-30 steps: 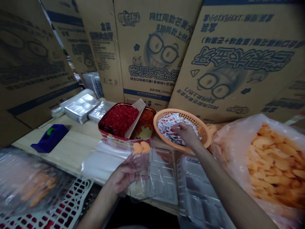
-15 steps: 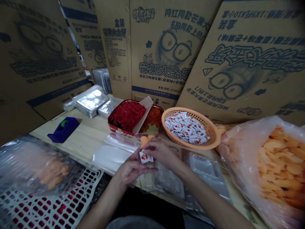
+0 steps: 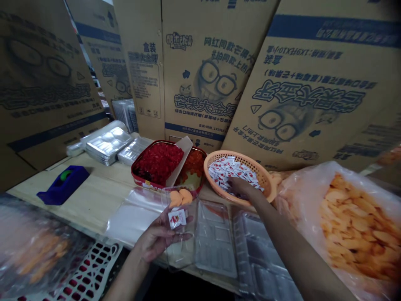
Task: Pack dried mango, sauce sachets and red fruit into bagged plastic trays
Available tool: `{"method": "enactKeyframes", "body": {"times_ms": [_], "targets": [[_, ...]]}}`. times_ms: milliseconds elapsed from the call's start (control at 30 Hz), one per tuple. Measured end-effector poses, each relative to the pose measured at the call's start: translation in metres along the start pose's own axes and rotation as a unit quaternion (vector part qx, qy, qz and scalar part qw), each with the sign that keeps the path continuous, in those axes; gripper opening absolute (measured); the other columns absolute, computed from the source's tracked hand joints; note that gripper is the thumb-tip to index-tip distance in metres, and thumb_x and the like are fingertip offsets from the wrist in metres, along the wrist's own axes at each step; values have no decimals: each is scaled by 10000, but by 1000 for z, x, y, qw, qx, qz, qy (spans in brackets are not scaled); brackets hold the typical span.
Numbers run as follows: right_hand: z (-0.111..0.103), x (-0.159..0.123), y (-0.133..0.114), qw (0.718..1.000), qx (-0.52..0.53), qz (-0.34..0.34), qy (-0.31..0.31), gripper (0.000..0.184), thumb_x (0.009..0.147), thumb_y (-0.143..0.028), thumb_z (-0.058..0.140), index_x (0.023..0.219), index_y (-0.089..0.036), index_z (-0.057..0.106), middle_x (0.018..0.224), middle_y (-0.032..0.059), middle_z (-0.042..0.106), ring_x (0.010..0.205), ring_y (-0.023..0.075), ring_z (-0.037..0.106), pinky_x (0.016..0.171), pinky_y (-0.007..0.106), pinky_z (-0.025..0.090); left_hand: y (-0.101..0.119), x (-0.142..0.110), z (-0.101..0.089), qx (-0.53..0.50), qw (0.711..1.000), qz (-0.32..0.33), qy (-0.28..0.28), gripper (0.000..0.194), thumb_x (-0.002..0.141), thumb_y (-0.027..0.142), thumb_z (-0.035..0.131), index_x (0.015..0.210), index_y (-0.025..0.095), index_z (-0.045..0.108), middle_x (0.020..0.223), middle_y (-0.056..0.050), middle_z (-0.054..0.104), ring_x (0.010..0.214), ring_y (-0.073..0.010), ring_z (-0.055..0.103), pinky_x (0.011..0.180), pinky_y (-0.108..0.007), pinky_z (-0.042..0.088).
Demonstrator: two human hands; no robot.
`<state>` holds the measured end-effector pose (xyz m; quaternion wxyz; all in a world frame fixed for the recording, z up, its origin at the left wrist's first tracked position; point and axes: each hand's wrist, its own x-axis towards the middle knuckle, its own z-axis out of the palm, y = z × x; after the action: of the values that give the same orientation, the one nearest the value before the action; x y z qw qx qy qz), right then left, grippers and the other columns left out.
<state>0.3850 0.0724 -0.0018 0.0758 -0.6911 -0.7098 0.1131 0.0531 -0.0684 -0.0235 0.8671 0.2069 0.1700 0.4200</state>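
Observation:
My left hand (image 3: 158, 236) grips a clear plastic tray (image 3: 180, 251) by its left side, fingers behind it. Two orange chip-like pieces (image 3: 181, 198) lie at the tray's far end, and a small white sachet with red print (image 3: 177, 218) sits just below them. My right hand (image 3: 240, 186) is down in an orange perforated basket (image 3: 268, 188), touching the heap of white sachets (image 3: 227, 167). Its fingertips are hidden, so whether they grip anything is unclear.
Behind the left hand stands a red tin (image 3: 135, 177) of red and orange bits, split by a white divider (image 3: 181, 159). Stacked clear trays (image 3: 216, 246) lie right of it. A blue tape dispenser (image 3: 67, 184), a bag of orange pieces (image 3: 354, 221) and cardboard boxes (image 3: 200, 83) surround the table.
My right hand has left the tray and moved right into the basket of sachets. My left hand keeps the tray, now lower and further left in view. The camera has shifted.

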Motion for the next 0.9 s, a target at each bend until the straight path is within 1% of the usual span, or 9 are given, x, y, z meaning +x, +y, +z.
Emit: {"method": "enactKeyframes", "body": {"times_ms": [67,167,367,433,500,567,667,767,900], "targets": [[4,3,-3,998,-39,33,-46,92,682,-156,601,726,-158,681,752,123,674,691,211,605,609,292,429,2,0,-1,5,1000,2,2,697,619,-72,488,1232,257,454,1262,-89,546,1247,-310,394,986,-565,299],[3,4,-5,992,-78,73,-69,201,768,-199,509,784,-117,691,835,175,677,770,238,622,639,306,427,5,0,-4,12,1000,10,1,662,622,-73,487,1199,250,479,1285,-87,527,1261,-309,373,992,-571,287],[-20,-7,-16,988,-109,107,-11,340,868,-303,363,872,-136,659,950,161,653,891,247,598,702,308,400,12,-4,-10,20,999,29,-8,682,634,-60,490,1242,247,452,1250,-91,554,1260,-312,373,999,-574,276],[-29,-18,-36,996,-68,45,35,345,873,-329,352,791,-154,638,886,122,647,851,217,583,698,287,392,15,-6,-11,22,999,37,-4,677,631,-64,489,1232,248,464,1250,-86,555,1253,-315,382,993,-578,285],[-36,-33,-66,995,34,-81,40,312,862,-333,377,731,-168,607,794,67,626,775,180,559,672,261,392,18,-8,-12,26,999,44,-3,667,633,-69,484,1215,255,482,1268,-71,541,1257,-319,374,987,-586,292],[-39,-47,-99,968,147,-201,-40,254,845,-335,419,757,-180,599,755,21,602,731,153,539,644,242,399,21,-10,-11,31,998,48,-3,650,638,-72,481,1196,259,499,1297,-53,515,1266,-321,360,986,-585,302],[-35,-62,-141,918,175,-324,-150,197,828,-275,465,724,-183,604,746,5,576,712,130,518,632,223,394,27,-15,-10,38,998,46,-4,664,638,-81,471,1205,263,492,1341,-40,470,1261,-319,367,981,-581,317],[-25,-64,-164,897,123,-380,-191,136,793,-174,509,716,-186,620,762,6,567,728,123,509,641,217,381,32,-22,-14,44,998,47,-9,695,644,-83,452,1240,274,462,1345,-39,466,1219,-300,427,978,-582,318],[-13,-58,-179,902,113,-364,-201,34,736,-185,590,734,-178,624,789,6,580,743,129,514,625,212,368,36,-34,-26,38,997,58,-14,733,645,-85,422,1272,294,430,1324,-26,491,1177,-262,475,987,-588,300]]}}
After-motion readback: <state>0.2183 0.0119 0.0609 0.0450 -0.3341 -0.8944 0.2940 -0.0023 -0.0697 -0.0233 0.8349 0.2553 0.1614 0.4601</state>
